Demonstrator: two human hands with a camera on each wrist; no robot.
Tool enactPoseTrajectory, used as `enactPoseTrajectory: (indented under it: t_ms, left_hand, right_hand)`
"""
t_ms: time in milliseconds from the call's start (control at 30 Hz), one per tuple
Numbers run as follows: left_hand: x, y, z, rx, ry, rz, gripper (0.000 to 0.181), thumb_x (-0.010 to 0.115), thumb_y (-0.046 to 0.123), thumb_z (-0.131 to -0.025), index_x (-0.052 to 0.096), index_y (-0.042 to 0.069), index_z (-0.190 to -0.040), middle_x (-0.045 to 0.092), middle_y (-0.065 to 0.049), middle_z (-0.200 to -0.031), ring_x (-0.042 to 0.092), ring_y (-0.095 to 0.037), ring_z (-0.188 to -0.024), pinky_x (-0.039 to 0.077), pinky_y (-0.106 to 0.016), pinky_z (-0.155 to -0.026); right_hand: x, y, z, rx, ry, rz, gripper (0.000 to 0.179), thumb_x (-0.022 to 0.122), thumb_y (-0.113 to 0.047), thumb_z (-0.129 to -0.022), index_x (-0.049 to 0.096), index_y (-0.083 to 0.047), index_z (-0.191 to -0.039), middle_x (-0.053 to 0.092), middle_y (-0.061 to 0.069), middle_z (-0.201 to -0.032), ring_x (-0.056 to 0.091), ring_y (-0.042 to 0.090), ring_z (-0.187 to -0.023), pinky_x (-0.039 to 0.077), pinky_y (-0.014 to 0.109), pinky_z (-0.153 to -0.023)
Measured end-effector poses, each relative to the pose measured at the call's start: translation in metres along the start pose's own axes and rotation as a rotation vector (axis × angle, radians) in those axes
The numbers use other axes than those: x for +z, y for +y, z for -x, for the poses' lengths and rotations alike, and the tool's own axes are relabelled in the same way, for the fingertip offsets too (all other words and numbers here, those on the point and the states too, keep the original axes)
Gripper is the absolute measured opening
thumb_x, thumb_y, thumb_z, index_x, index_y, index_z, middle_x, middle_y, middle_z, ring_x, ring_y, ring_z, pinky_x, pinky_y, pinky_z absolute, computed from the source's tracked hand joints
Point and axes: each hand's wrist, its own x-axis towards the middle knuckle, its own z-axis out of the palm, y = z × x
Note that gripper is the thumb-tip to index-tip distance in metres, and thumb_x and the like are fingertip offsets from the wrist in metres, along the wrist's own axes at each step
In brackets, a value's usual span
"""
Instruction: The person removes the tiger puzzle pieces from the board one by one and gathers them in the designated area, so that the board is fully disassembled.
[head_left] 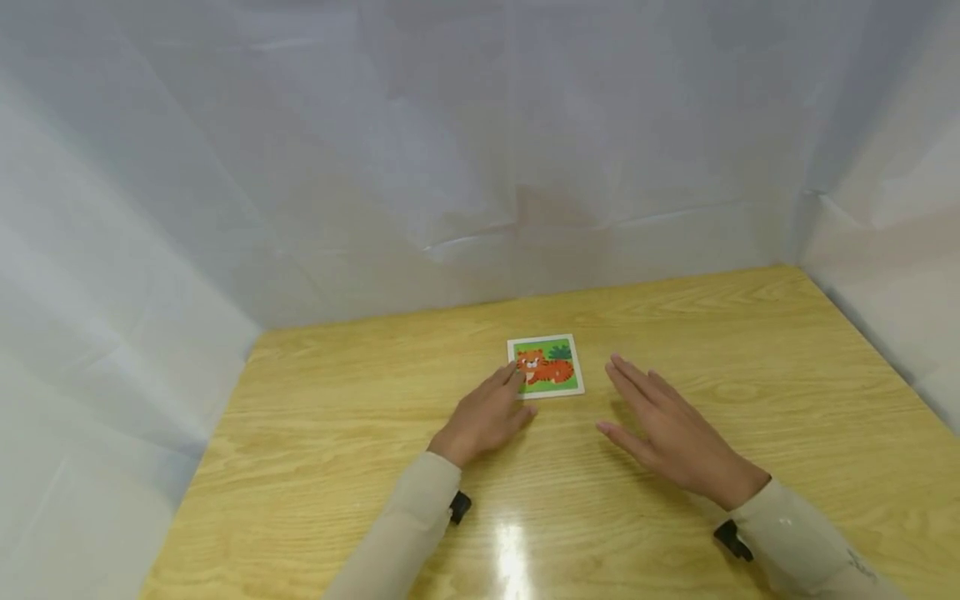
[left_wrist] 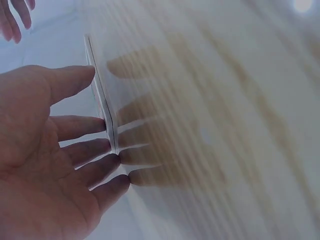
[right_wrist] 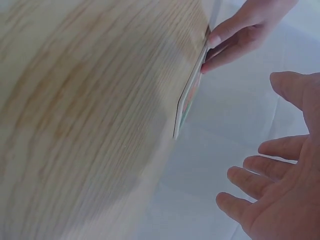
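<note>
A square picture board [head_left: 551, 375] with a white border lies flat on the wooden table, showing an orange tiger and a dark green bush on bright green. My left hand [head_left: 487, 417] is at its left side, the fingertips over the near-left part of the picture. In the left wrist view the left fingers [left_wrist: 82, 150] are spread and nearly straight, right at the edge of the board [left_wrist: 102, 100]. My right hand [head_left: 678, 433] hovers apart from the board, to its right, fingers extended and thumb held away. Nothing is in the right hand, as the right wrist view also shows.
The wooden table [head_left: 337, 400] reaches back to a pale hanging sheet [head_left: 375, 167]. More sheeting encloses the left and right sides. A dark strap piece [head_left: 460, 506] shows at the left wrist and another [head_left: 732, 540] at the right. Light glares off the table's near part.
</note>
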Motion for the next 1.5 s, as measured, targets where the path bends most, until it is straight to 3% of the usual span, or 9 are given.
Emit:
enactPoseTrajectory:
  t_ms: [467,1067,1267,1500]
  left_hand:
    - [0.0,0.004,0.016,0.013,-0.039,-0.03,0.063,0.051,0.041,-0.107,0.036,0.006,-0.157,0.021,-0.013,-0.166,0.023,-0.03,-0.151,0.026,-0.047,-0.119]
    - [0.003,0.015,0.029,0.02,-0.046,-0.081,0.063,0.051,0.042,-0.106,0.037,0.004,-0.156,0.026,-0.016,-0.164,0.029,-0.032,-0.149,0.029,-0.047,-0.118]
    - [0.005,0.018,0.031,0.022,-0.04,-0.106,0.064,0.052,0.042,-0.106,0.037,0.004,-0.156,0.026,-0.017,-0.164,0.031,-0.033,-0.148,0.03,-0.048,-0.117]
    - [0.009,0.018,0.03,0.031,-0.021,-0.127,0.065,0.053,0.042,-0.105,0.038,0.003,-0.155,0.027,-0.017,-0.163,0.032,-0.032,-0.148,0.032,-0.047,-0.117]
  right_hand:
    - [0.002,0.004,-0.005,0.003,-0.039,-0.014,0.078,0.065,-0.035,-0.101,0.029,0.007,-0.155,0.024,0.024,-0.162,0.033,0.042,-0.145,0.03,0.061,-0.113]
    - [0.015,0.006,-0.023,-0.043,-0.102,-0.03,0.076,0.072,-0.032,-0.096,0.038,0.011,-0.149,0.033,0.029,-0.157,0.042,0.045,-0.138,0.036,0.058,-0.11]
    - [0.022,0.009,-0.034,-0.063,-0.148,-0.04,0.076,0.074,-0.031,-0.094,0.04,0.014,-0.146,0.035,0.032,-0.154,0.043,0.046,-0.138,0.038,0.057,-0.109]
    - [0.03,0.017,-0.045,-0.006,-0.233,-0.069,0.081,0.074,-0.036,-0.094,0.039,0.014,-0.147,0.035,0.031,-0.155,0.041,0.045,-0.139,0.038,0.055,-0.11]
